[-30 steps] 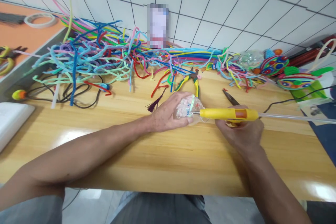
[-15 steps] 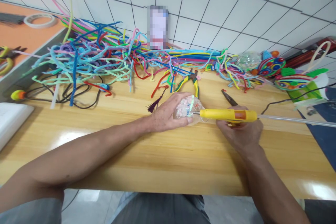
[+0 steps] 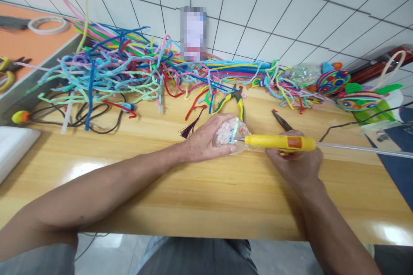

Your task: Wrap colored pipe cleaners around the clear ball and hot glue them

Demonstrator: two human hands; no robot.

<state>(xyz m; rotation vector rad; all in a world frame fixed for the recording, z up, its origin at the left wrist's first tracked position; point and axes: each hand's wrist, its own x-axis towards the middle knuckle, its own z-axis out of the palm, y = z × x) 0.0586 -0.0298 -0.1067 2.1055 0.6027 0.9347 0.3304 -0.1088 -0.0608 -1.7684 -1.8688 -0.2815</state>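
Note:
My left hand [image 3: 206, 139] is wrapped round a small clear ball [image 3: 232, 131] with pink and pale green bits inside, holding it on the wooden table [image 3: 193, 180]. My right hand [image 3: 297, 161] grips a yellow glue gun [image 3: 279, 142]. The gun lies level, with its metal nozzle touching the ball's right side. A clear glue stick [image 3: 364, 149] juts out of its back toward the right. Yellow-and-green-handled pliers [image 3: 234, 99] lie just behind the ball.
A big tangle of coloured pipe cleaners [image 3: 112, 68] runs along the tiled wall. Dark pliers [image 3: 282, 120], a black cable [image 3: 348, 124], a clear ball [image 3: 305, 73] and colourful round ornaments [image 3: 335, 80] lie at the right. A white box [image 3: 13, 146], black cords and a tape roll [image 3: 45, 25] lie at the left.

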